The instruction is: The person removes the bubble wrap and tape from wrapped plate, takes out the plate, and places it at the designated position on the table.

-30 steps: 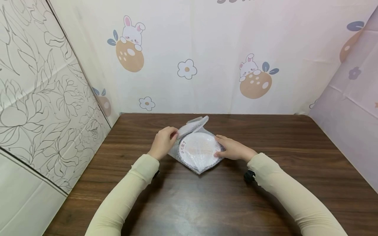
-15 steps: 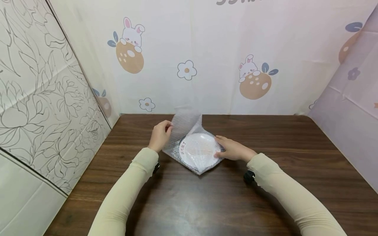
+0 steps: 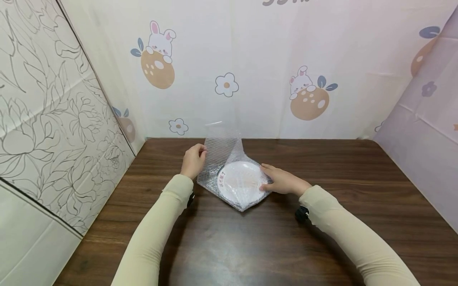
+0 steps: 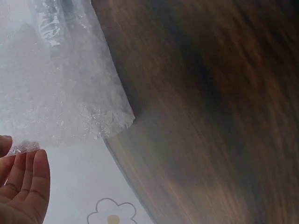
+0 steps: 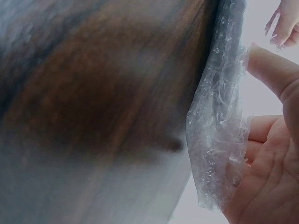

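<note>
A round white plate [image 3: 237,182] with a dark rim and red characters lies on the table, seen through clear bubble wrap [image 3: 220,149]. The wrap comes to a point at the near side, and a loose flap of it stands up behind the plate. My left hand [image 3: 194,161] pinches the flap's left edge; in the left wrist view the wrap [image 4: 70,93] runs in between the thumb and fingers. At the plate's right side, my right hand [image 3: 284,180] rests with thumb and fingers spread over the wrapped rim, close up in the right wrist view [image 5: 271,163].
The brown wooden table [image 3: 229,250] runs back to a wall curtain [image 3: 257,47] printed with rabbits and flowers. To the left stands a white panel [image 3: 53,111] with line-drawn flowers. Each wrist carries a small black device [image 3: 301,213].
My left hand has moved back and slightly left, unfolding the bubble wrap flap from over the plate's far left side until it stands upright. The right hand has stayed at the plate's right edge.
</note>
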Motion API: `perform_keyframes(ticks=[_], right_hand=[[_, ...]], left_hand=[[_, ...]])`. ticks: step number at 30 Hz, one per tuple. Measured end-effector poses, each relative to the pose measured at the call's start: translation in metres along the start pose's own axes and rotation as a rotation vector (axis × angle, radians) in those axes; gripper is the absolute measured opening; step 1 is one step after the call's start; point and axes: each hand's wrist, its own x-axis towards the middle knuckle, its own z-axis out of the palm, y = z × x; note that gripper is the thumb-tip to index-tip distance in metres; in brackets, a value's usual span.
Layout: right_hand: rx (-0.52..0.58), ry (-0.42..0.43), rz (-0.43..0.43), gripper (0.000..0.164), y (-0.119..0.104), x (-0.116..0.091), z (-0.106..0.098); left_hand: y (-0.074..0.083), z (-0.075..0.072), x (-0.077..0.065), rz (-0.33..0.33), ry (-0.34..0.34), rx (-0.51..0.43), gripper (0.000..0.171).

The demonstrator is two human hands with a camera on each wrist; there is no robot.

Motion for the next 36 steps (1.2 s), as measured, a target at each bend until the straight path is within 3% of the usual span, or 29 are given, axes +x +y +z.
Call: perform_keyframes(ticks=[4,7,12,15,17,24,29,36], right_hand=[[0.003,0.005,-0.005,0.083,0.001,0.001,0.001],[0.002,0.013,-0.013,0.083,0.002,0.001,0.001],[0.002,0.016,-0.017,0.083,0.003,0.001,0.001],[0.001,0.014,-0.017,0.083,0.004,0.001,0.001],[-0.001,0.015,-0.017,0.083,0.004,0.002,0.002],[0.001,0.013,-0.015,0.084,0.003,0.002,0.001],[0.009,0.009,-0.008,0.084,0.003,0.002,0.001],[0.007,0.004,-0.011,0.084,0.004,0.003,0.002]], left_hand=[[0.000,-0.002,-0.002,-0.003,0.028,-0.004,0.022],[0.001,-0.004,-0.004,0.032,0.078,0.015,0.022],[0.005,-0.003,-0.005,0.211,0.132,0.117,0.024],[0.008,-0.001,-0.005,0.315,0.119,0.188,0.027],[0.009,0.002,-0.005,0.341,0.090,0.222,0.028],[0.014,0.005,-0.005,0.285,-0.081,0.247,0.040],[0.016,0.006,-0.003,0.204,-0.165,0.272,0.050],[0.008,0.014,0.000,0.078,-0.333,0.329,0.060]])
